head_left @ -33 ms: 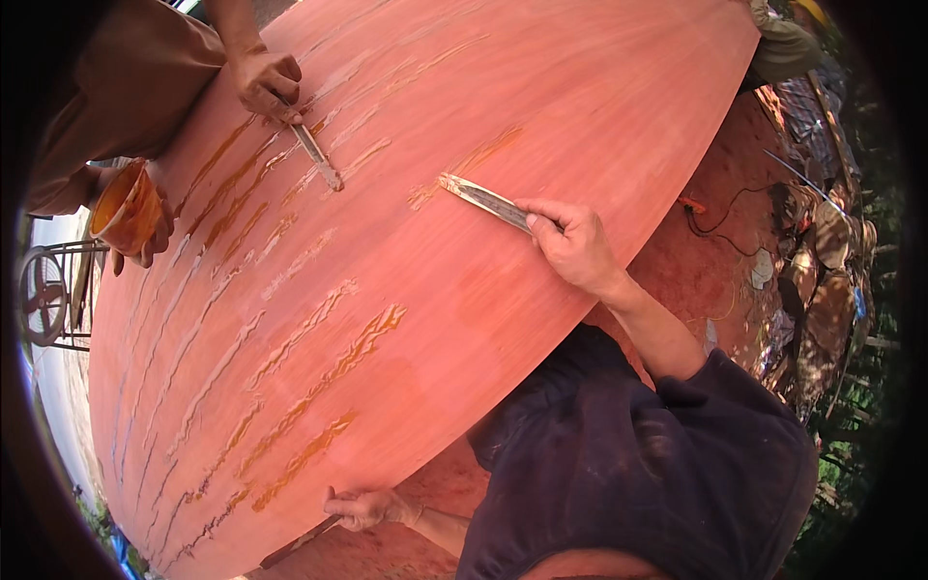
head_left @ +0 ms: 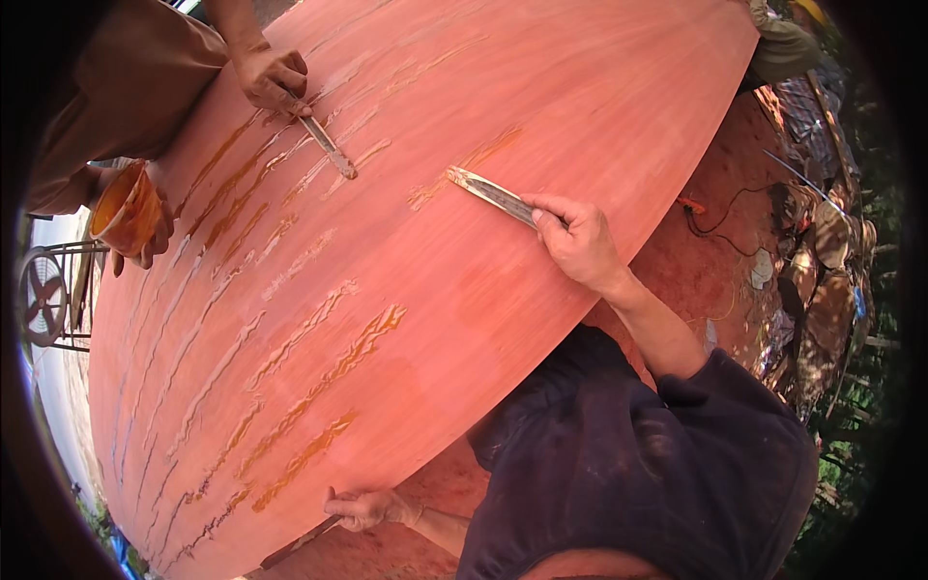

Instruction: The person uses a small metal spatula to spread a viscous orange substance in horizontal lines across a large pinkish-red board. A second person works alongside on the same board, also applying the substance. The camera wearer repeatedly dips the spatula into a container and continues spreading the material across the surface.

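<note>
A broad, curved, reddish-pink surface [head_left: 541,87] fills most of the view, streaked with ridges of brown-orange paste [head_left: 362,343]. My right hand [head_left: 580,242] grips a long flat scraper [head_left: 493,196] between thumb and fingers. The scraper's pale tip lies at a smeared orange-brown patch [head_left: 493,145]. At the surface's near edge is my left hand [head_left: 362,507], its fingers curled; whether they hold anything cannot be made out. A dark strip [head_left: 302,543] lies just below that hand.
At upper left, a co-worker's hand [head_left: 275,77] works a narrow blade [head_left: 331,148] on the same surface. Their other hand holds an orange-stained cup [head_left: 129,208]. A fan [head_left: 43,295] stands at far left. A cable [head_left: 725,227] and piled clutter lie on the right-hand ground.
My right hand and its scraper have shifted slightly right, the tip a little farther away. The co-worker's blade has slid a little right and downward. My left hand has stayed put.
</note>
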Available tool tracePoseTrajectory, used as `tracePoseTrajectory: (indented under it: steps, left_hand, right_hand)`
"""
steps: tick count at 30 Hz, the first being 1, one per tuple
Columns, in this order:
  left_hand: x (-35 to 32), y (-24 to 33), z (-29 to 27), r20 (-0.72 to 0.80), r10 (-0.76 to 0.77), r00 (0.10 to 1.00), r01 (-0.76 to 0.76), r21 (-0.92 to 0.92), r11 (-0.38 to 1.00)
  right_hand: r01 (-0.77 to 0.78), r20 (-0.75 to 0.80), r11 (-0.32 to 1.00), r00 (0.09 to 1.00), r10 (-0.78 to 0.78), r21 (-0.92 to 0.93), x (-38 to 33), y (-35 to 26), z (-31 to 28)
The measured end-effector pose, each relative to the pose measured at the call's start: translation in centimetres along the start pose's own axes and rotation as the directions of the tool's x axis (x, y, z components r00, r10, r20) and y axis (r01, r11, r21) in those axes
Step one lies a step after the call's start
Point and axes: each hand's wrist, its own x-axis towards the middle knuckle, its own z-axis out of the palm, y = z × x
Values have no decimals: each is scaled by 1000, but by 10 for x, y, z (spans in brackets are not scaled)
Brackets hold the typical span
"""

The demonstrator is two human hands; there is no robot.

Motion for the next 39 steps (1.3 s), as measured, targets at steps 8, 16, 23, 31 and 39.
tracePoseTrajectory:
  steps: [8, 16, 23, 31, 39]
  left_hand:
    - [3, -5, 2, -14, 68, 998, -67, 18, 998]
    - [17, -29, -3, 119, 97, 988, -91, -55, 994]
    - [16, -24, -2, 15, 70, 997, -70, -2, 998]
    - [13, -16, -3, 48, 78, 996, -80, 34, 996]
    - [16, -20, -7, 10, 62, 998, -62, 92, 994]
  right_hand:
    - [479, 1, 847, 870, -492, -232, -9, -10, 30]
    - [355, -17, 864, 922, -387, -357, -9, -2, 20]
    - [168, -238, 893, 928, -286, -417, 6, 17, -37]
    - [160, -331, 895, 890, -313, -415, 29, 33, -74]
    - [164, -340, 865, 872, -351, -474, 21, 38, -68]
